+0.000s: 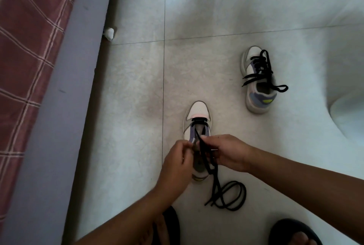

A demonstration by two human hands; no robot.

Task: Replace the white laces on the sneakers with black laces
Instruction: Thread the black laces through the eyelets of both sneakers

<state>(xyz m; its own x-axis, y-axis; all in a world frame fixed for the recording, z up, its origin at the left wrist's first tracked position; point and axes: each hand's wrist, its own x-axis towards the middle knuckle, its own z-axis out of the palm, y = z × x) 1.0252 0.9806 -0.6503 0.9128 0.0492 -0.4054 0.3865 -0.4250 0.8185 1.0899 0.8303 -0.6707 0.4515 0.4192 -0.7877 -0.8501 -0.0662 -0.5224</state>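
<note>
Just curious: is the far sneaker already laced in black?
Yes. The far sneaker has black lace crossing its front, ends hanging loose over the sides.

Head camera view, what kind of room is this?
Probably a bedroom at home: a bed with a checked maroon cover runs along the left, beside a pale tiled floor where two sneakers stand.

— What do I see of the person from up here?

— Two bare forearms, no sleeves reaching into my view. The left hand (pixel 177 164) and the right hand (pixel 226 152) carry no rings, no watch, no bands that I can make out.

— Anything on the feet?

— Black open-toed slippers, I think: a left slipper (pixel 173 225) with a broad dark strap, and a right slipper (pixel 291 231), toes showing at the bottom edge. The picture is soft there.
</note>
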